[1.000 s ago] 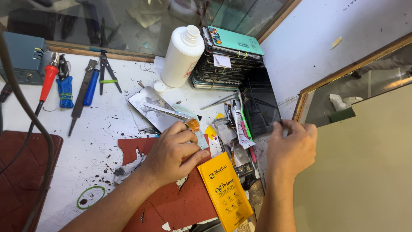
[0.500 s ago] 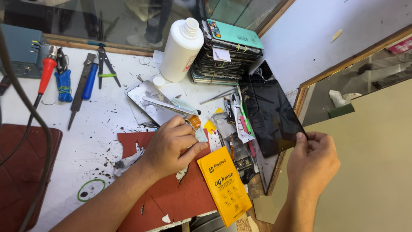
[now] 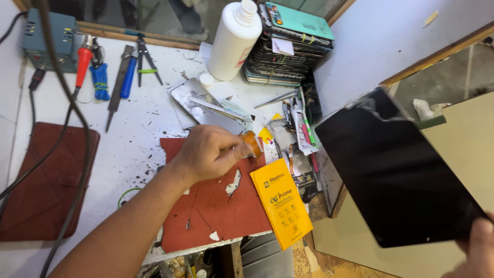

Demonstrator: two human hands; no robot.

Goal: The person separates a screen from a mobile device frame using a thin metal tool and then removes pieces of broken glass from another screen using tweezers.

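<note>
My right hand grips the lower corner of a large black glass screen panel and holds it up at a tilt over the right edge of the bench. My left hand rests on a dark red mat, with its fingers pinched on a small orange object. A yellow packet lies on the mat just right of that hand.
A white bottle and a stack of phones stand at the back. Pliers, screwdrivers and a file lie at back left by a grey box. A brown case lies left. Cables cross the bench.
My right hand has lifted the black panel off the clutter at the bench's right side and brought it up toward the camera. My left hand has stayed on the mat with the orange object.
</note>
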